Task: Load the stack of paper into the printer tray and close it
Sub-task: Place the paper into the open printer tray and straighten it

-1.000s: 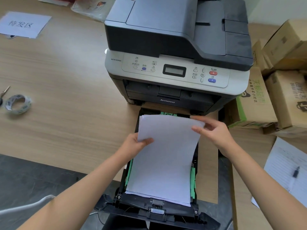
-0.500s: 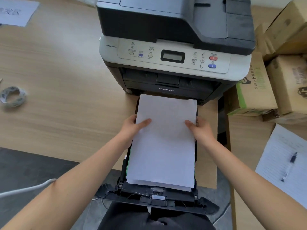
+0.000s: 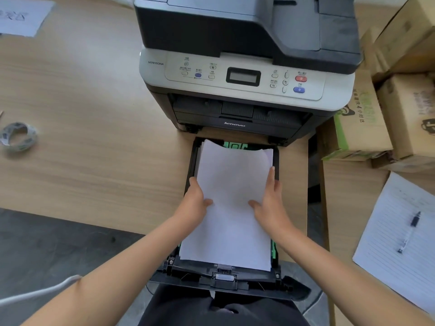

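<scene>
A grey and black printer (image 3: 244, 74) stands on the wooden desk. Its black paper tray (image 3: 226, 281) is pulled fully out toward me, past the desk edge. A stack of white paper (image 3: 231, 208) lies in the tray, its far end slightly fanned and short of the green guide at the back. My left hand (image 3: 196, 204) holds the stack's left edge with the thumb on top. My right hand (image 3: 270, 203) holds the right edge the same way.
A roll of tape (image 3: 17, 137) lies at the left on the desk (image 3: 94, 137). Cardboard boxes (image 3: 388, 114) are stacked to the right of the printer. A lined notepad (image 3: 404, 243) with a pen (image 3: 409, 231) lies at the right.
The stack has come down from a raised, curled position and now lies lower in the tray. Both hands have slid back along its side edges toward me.
</scene>
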The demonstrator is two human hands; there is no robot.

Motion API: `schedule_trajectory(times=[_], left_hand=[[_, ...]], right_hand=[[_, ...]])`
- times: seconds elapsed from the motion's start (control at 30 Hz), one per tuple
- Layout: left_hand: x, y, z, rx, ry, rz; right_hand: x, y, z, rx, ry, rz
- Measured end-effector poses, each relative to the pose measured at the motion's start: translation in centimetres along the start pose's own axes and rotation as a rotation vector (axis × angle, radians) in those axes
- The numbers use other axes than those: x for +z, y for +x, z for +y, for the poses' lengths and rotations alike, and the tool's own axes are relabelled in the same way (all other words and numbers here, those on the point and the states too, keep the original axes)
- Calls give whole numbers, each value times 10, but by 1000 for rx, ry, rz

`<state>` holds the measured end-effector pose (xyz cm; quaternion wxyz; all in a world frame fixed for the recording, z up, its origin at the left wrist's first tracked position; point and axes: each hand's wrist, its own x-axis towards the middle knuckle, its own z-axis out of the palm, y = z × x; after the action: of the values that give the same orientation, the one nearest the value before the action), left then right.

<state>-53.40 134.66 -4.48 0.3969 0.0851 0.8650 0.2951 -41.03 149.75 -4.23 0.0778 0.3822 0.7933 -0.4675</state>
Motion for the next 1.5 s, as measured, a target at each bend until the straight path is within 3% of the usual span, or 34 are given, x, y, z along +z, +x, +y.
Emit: schedule_trajectory(times=[0.43, 0.6, 0.73, 1.03, 1.13, 1.2, 1.27, 1.37, 1.43, 1.5], left_hand=[[-12, -12, -13, -69, -115, -52], [-15, -16, -16, 4, -217, 36], [-11, -10, -11, 41, -202, 142], [11, -1, -7, 66, -76, 264], [22, 2, -11, 126, -111, 278], [28, 2, -20, 201, 26, 320], [35, 0, -29, 274, 198, 359], [29, -11, -34, 387, 511, 430], [15, -18, -43, 564, 627, 227], [-2, -25, -55, 646, 713, -113]], right_hand=[[-6, -17, 7, -26, 193, 116], [-2, -19, 10, -73, 297, 160], [-3, 0, 9, 31, 326, 114], [19, 7, 6, -71, -361, 41], [22, 12, -2, -92, -508, 119], [20, 19, -6, -237, -648, 184], [14, 28, -4, -333, -745, 146], [3, 41, 4, -235, -819, 15], [-5, 49, 3, -150, -894, -44], [-10, 55, -3, -156, -947, -84]])
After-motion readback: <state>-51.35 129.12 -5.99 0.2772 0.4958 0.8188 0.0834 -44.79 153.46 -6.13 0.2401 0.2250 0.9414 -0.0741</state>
